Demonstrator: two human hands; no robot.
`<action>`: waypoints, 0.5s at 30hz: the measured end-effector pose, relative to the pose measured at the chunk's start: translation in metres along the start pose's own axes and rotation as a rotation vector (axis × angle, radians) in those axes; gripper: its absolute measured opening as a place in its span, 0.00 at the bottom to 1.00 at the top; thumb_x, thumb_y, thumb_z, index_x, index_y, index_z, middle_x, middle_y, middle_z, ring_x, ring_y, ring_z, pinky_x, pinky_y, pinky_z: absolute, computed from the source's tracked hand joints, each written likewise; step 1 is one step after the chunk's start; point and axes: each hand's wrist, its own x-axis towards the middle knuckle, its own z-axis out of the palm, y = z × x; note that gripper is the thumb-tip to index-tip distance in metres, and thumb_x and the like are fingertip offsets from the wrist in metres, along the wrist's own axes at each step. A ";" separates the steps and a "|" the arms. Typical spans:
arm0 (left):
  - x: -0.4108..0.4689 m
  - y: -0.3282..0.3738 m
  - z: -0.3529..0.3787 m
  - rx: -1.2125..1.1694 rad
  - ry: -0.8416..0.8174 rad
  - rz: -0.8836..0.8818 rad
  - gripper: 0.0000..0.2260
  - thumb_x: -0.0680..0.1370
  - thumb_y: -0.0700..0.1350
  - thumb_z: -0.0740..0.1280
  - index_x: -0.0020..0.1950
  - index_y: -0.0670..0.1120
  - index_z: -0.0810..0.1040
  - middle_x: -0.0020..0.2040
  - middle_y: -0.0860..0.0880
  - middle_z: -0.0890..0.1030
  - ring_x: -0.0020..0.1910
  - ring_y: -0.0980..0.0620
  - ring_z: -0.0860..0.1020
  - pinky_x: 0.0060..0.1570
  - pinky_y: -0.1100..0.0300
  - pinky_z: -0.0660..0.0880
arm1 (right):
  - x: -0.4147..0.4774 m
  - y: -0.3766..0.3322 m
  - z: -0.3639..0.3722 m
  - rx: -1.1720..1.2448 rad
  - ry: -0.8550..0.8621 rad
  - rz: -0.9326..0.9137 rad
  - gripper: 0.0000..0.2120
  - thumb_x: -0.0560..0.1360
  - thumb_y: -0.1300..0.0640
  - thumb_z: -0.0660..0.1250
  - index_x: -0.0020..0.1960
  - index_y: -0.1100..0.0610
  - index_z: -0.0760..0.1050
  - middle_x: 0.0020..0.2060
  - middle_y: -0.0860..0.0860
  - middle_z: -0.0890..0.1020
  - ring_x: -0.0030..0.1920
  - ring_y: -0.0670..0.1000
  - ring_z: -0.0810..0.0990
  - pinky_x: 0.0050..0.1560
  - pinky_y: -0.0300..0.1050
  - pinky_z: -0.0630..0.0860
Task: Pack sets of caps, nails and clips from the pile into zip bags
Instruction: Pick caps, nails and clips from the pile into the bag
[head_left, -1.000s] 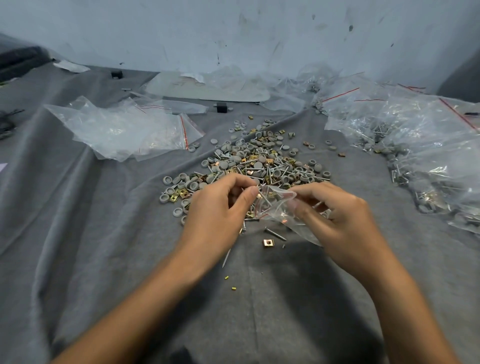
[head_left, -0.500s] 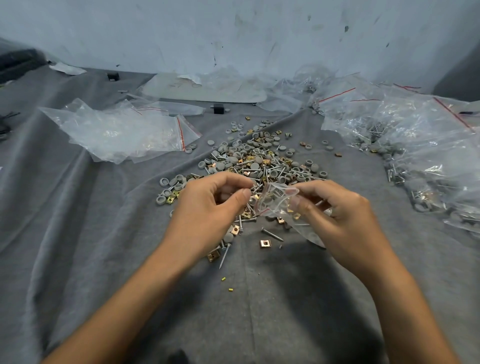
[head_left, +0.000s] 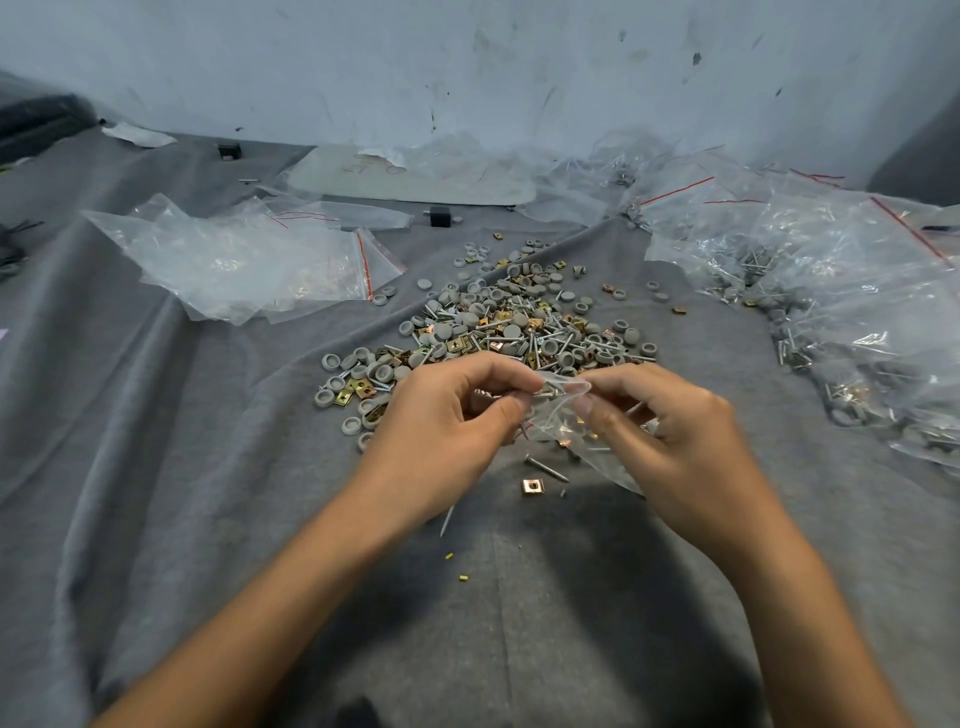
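A pile (head_left: 498, 322) of grey caps, steel nails and brass clips lies on the grey cloth in the middle. Just in front of it my right hand (head_left: 670, 441) pinches the mouth of a small clear zip bag (head_left: 563, 423) that holds nails and clips. My left hand (head_left: 447, 431) has its fingertips at the bag's mouth and pinches small parts there; what they are I cannot make out. A loose nail (head_left: 545, 467) and a brass clip (head_left: 532, 486) lie on the cloth below the bag.
Empty zip bags (head_left: 244, 265) lie at the left. Filled zip bags (head_left: 852, 312) are heaped at the right. A flat clear sheet (head_left: 415, 176) and a small black block (head_left: 439, 216) sit near the back wall. Bare grey cloth (head_left: 156, 467) spreads at the front left.
Both hands have stayed together at the bag's mouth. My left fingertips closed in on the opening, and the bag's top folded slightly towards my left hand.
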 end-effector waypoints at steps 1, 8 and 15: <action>0.000 -0.001 0.000 0.000 -0.001 -0.003 0.07 0.77 0.46 0.70 0.50 0.59 0.84 0.41 0.48 0.85 0.39 0.42 0.83 0.40 0.36 0.80 | 0.000 0.000 0.000 -0.003 -0.001 -0.002 0.07 0.79 0.55 0.71 0.54 0.45 0.84 0.46 0.42 0.84 0.48 0.46 0.81 0.48 0.43 0.75; 0.004 0.005 -0.001 -0.010 -0.038 0.015 0.08 0.78 0.42 0.70 0.50 0.56 0.84 0.41 0.51 0.85 0.37 0.51 0.82 0.40 0.43 0.82 | 0.000 0.000 0.000 0.005 -0.006 -0.005 0.06 0.79 0.54 0.71 0.53 0.45 0.84 0.45 0.42 0.84 0.47 0.46 0.81 0.47 0.43 0.75; 0.008 0.014 0.000 -0.132 -0.018 0.041 0.08 0.79 0.38 0.70 0.49 0.52 0.84 0.40 0.49 0.84 0.34 0.55 0.81 0.33 0.57 0.79 | 0.000 -0.001 -0.001 0.168 0.024 0.020 0.07 0.79 0.57 0.72 0.51 0.46 0.84 0.44 0.46 0.85 0.43 0.48 0.83 0.44 0.44 0.78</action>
